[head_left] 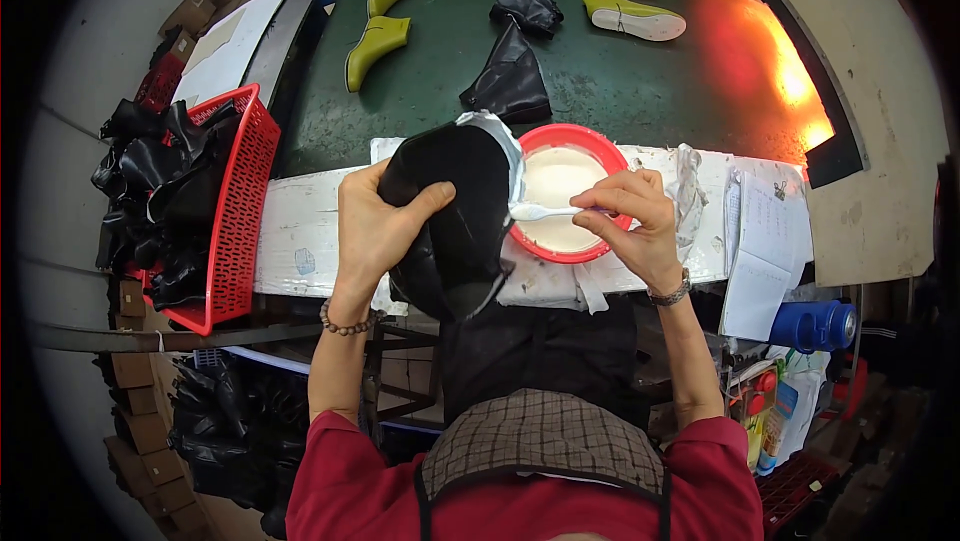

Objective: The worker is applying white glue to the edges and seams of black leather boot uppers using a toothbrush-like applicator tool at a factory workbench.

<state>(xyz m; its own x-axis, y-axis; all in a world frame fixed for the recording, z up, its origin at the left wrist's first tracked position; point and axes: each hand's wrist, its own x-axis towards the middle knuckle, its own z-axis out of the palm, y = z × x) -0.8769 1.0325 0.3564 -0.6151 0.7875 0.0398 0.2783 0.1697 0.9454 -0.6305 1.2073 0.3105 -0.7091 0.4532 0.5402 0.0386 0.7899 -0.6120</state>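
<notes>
My left hand grips a black shoe upper, with the thumb pressed on its dark face. White paste coats the upper's curved edge beside the bowl. Between the thumb and fingers of my right hand is a small white brush, shaped like a toothbrush. Its head meets the upper's pasted edge or lies very close to it; I cannot tell which. Below the brush stands a red bowl of thick white liquid, partly covered by my right hand and the upper.
A green conveyor belt carries black uppers, yellow-green shoes and pale-soled pieces. Orange light glows at its right. A red basket of black uppers stands left. Papers and a blue flask are at right.
</notes>
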